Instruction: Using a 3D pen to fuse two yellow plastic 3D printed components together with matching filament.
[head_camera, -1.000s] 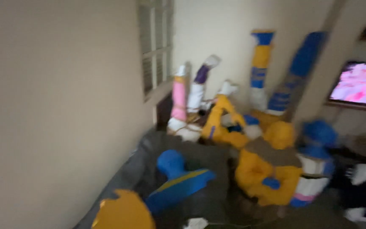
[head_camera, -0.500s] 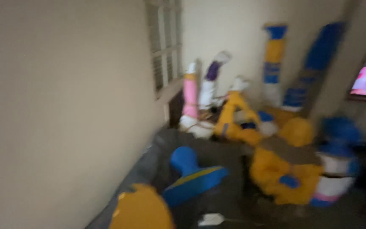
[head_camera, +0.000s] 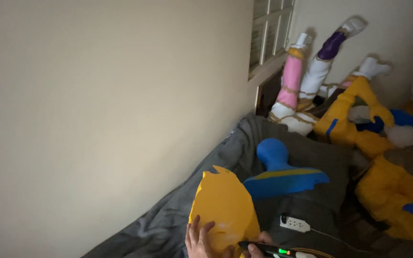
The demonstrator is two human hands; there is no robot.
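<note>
The yellow foam piece (head_camera: 223,210) is steadied under the spread, released left hand (head_camera: 199,239); a dark tool (head_camera: 264,248) is grasped by the right hand (head_camera: 259,241).

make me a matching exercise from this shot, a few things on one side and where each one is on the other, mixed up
Things:
1. yellow piece
2. blue bust
3. power strip
4. pink leg

Places:
a. propped up below the window
b. under the left hand
c. on the grey blanket, behind the yellow piece
d. flat, right of the yellow piece, cable trailing right

Pairs: 1-b, 2-c, 3-d, 4-a
</note>
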